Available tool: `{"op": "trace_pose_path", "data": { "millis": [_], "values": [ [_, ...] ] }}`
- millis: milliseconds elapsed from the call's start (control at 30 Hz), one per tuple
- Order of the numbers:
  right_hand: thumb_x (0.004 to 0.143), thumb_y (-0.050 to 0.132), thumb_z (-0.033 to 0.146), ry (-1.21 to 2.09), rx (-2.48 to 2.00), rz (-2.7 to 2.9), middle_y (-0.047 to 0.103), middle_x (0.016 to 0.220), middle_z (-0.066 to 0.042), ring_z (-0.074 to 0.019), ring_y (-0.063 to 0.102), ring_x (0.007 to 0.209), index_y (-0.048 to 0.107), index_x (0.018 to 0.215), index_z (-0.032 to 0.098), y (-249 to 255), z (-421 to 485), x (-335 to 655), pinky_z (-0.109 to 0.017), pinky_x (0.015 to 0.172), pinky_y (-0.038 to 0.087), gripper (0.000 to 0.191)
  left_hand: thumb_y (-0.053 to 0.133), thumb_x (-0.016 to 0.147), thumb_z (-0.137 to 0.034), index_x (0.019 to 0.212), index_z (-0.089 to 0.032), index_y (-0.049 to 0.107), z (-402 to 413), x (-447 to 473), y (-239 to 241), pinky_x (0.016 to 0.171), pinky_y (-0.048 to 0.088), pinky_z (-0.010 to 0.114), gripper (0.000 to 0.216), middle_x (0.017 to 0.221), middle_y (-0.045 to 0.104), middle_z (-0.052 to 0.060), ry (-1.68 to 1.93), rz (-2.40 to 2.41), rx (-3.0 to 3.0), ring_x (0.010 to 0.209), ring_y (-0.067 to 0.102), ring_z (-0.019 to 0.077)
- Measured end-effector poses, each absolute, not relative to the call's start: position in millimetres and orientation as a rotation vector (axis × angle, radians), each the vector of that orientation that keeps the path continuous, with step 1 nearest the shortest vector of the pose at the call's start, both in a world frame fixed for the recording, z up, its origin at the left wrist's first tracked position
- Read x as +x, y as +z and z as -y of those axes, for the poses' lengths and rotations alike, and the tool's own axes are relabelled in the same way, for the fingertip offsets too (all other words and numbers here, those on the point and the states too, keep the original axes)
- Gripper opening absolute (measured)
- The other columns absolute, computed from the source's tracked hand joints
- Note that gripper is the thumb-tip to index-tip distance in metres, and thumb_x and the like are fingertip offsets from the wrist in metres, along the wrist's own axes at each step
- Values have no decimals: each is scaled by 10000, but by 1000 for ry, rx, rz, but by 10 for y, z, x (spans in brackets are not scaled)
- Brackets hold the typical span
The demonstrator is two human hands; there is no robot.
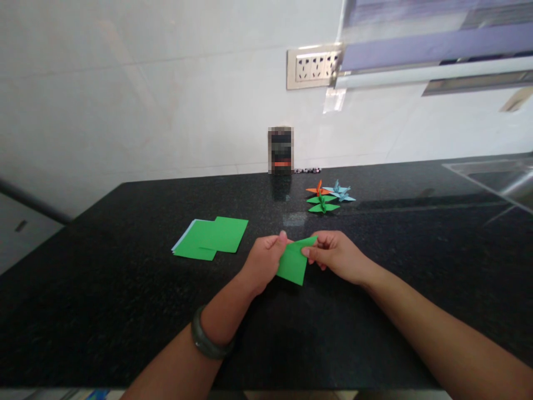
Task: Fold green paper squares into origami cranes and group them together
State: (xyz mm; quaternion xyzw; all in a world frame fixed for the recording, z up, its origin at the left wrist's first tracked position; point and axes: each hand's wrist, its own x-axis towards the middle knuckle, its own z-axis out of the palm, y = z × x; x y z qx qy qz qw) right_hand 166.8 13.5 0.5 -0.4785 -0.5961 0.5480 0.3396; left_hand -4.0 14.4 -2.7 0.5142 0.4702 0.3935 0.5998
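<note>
Between my hands is a green sheet of paper (292, 265), partly folded, with a crease or flap along its upper edge. My left hand (263, 261) grips its left side, thumb on top. At its upper right corner, my right hand (333, 253) pinches the paper between thumb and fingers. The fingers under the sheet are hidden. To the left lie several flat square sheets, green paper (227, 234) on top and a pale blue edge showing beneath. Beyond my right hand sit folded paper cranes: green ones (323, 206), an orange one (319, 189) and light blue ones (338, 190).
The black speckled countertop (145, 311) runs back to a tiled wall. A dark, pixelated upright object (281, 150) stands against the wall, with a small beaded strand (307, 170) beside it. A metal sink (499, 178) is set in at the right. Above hangs a socket panel (314, 66).
</note>
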Motion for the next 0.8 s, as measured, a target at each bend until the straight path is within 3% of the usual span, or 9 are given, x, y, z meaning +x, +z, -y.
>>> {"op": "trace_pose_path", "data": {
  "millis": [167,333,433,600,800],
  "values": [
    [633,682,395,1460,-1225,1466,551,514,36,-37,411,397,530,581,149,34,-136,1669,-189,388,335,294,487,713,-625,641,-132,593,-170,-53,-38,482,356,247,510,495,524,-5,925,-1066,1058,450,458,105],
    [648,678,376,1455,-1229,1495,550,516,36,-42,414,405,532,588,148,0,-139,1661,-190,390,334,277,667,632,-453,622,-127,603,-152,-53,-19,464,316,220,332,531,543,-18,876,-1113,1258,462,428,81],
    [687,648,363,1423,-1227,1566,547,532,33,-47,415,413,534,606,149,-28,-145,1666,-195,399,330,255,678,623,-382,631,-128,613,-152,-54,-9,473,331,221,262,548,568,-10,869,-1120,1292,474,450,88],
    [681,669,363,1325,-1170,1627,515,564,48,-68,433,474,582,807,160,-13,-126,1661,-199,441,340,254,634,670,-365,599,-132,617,-146,-63,-4,454,310,216,244,514,544,-9,898,-1198,1501,469,434,92],
    [710,620,373,1238,-1244,1627,532,551,18,-84,453,487,608,677,155,3,-110,1638,-211,463,362,221,607,703,-345,605,-138,640,-102,-39,7,452,313,210,231,521,549,-6,849,-1152,1601,478,440,94]
  ]
}}
